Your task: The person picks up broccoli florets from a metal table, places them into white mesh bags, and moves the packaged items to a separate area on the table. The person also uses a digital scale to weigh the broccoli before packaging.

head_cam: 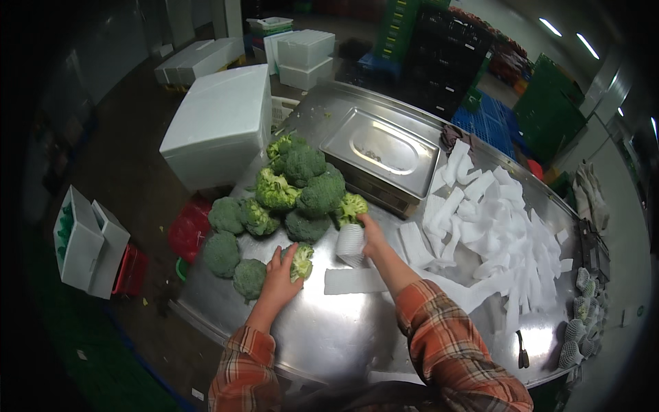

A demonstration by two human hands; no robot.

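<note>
My left hand (282, 272) lies with spread fingers on a broccoli head (302, 261) near the front of a steel table (329, 335); whether it grips it I cannot tell. My right hand (371, 238) holds a white foam net sleeve (350, 244), out of whose far end a light green broccoli head (352, 205) shows. Beyond both hands is a heap of broccoli heads (322, 191), dark green with some paler ones. A flat foam net strip (355, 281) lies beside my right forearm. To the right spreads a large pile of white foam net sleeves (489, 216).
A steel platform scale (383, 147) stands behind the broccoli. A large white foam box (221, 108) is at the back left. Black-handled knife or scissors (522, 353) lie at the right, near netted produce (579, 329). A red container (190, 226) is beyond the table's left edge.
</note>
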